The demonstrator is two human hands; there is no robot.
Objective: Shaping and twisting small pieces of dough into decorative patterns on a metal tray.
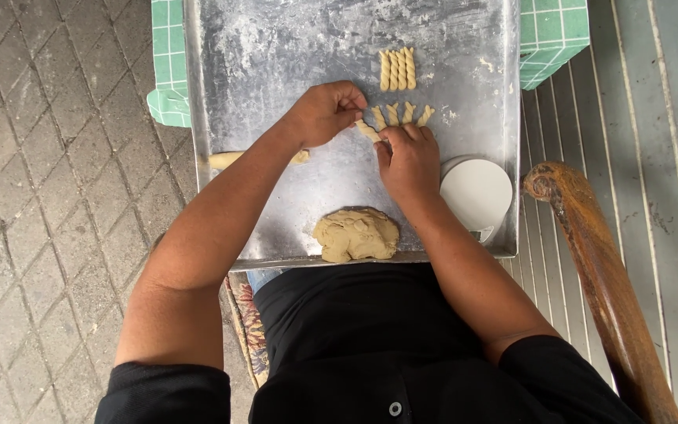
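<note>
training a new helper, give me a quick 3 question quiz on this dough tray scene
1. True or false: the lump of dough lies at the near edge of the metal tray.
2. How many finished twists lie side by side in the far group?
3. Which hands touch the dough strip being shaped: A) left only, B) right only, C) both?

Key:
1. True.
2. Four.
3. C: the left hand pinches its far end, and the right hand presses its near end.

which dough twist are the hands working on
The leftmost twist in the lower row, pinched between left hand and right hand; the others lie untouched.
</note>
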